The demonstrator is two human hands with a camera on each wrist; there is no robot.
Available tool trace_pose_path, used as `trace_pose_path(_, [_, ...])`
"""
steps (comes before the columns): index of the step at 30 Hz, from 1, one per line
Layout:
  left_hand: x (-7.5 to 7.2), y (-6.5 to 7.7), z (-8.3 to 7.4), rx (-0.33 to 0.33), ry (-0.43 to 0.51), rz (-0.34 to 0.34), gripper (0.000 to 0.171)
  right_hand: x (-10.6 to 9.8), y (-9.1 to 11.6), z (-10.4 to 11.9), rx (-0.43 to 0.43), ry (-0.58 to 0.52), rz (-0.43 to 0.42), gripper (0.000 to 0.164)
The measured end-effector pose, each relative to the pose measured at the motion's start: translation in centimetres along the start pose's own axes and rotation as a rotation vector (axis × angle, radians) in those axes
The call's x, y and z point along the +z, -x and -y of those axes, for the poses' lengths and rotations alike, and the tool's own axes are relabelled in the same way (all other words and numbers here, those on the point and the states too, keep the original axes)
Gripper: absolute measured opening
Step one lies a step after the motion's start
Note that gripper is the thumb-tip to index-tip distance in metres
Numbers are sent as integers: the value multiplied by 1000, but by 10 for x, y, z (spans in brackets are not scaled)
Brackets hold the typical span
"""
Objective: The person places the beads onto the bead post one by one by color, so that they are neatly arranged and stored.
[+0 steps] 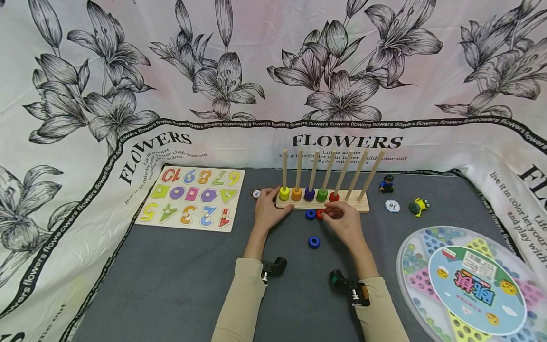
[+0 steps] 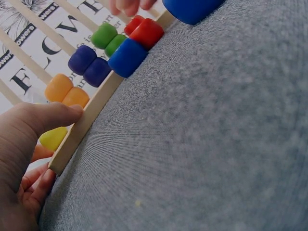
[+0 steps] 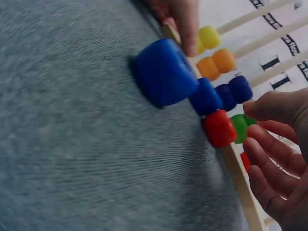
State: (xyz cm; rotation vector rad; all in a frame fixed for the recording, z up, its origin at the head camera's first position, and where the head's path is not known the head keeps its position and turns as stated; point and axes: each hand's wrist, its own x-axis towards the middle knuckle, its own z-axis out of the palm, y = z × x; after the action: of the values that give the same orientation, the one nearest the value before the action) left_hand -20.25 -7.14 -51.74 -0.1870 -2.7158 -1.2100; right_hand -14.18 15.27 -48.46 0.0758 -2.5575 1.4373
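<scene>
A wooden peg rack (image 1: 356, 205) with several upright dowels stands at the back middle. My left hand (image 1: 268, 209) grips its left end, thumb on the front side and fingers behind. Yellow beads (image 1: 284, 193), orange beads (image 1: 297, 194), dark purple beads (image 1: 309, 194), green beads (image 1: 322, 195) and red (image 1: 334, 196) sit on separate dowels. Before the rack lie a loose red bead (image 3: 219, 129) and a blue bead (image 1: 310, 214), side by side. Another blue bead (image 3: 164, 72) lies nearer. Beside the loose red bead, my right hand (image 3: 284, 159) has its thumb and fingers spread, holding nothing.
A number and shape board (image 1: 192, 198) lies at left. Behind the left hand is a small round object (image 1: 256, 194). To the right are a toy figure (image 1: 387, 184), a white tag (image 1: 392, 206), a toy frog (image 1: 419, 207) and a large round game board (image 1: 420, 311).
</scene>
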Motion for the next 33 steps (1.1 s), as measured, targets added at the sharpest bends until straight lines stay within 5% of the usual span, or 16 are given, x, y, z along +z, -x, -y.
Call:
trace_pose_path(12, [-1, 1, -3, 8, -3, -8, 72, 6, 1, -7, 35, 161, 40, 26])
trace_pose_path(33, [-1, 1, 0, -4, -3, -2, 73, 5, 5, -7, 51, 125, 40, 28])
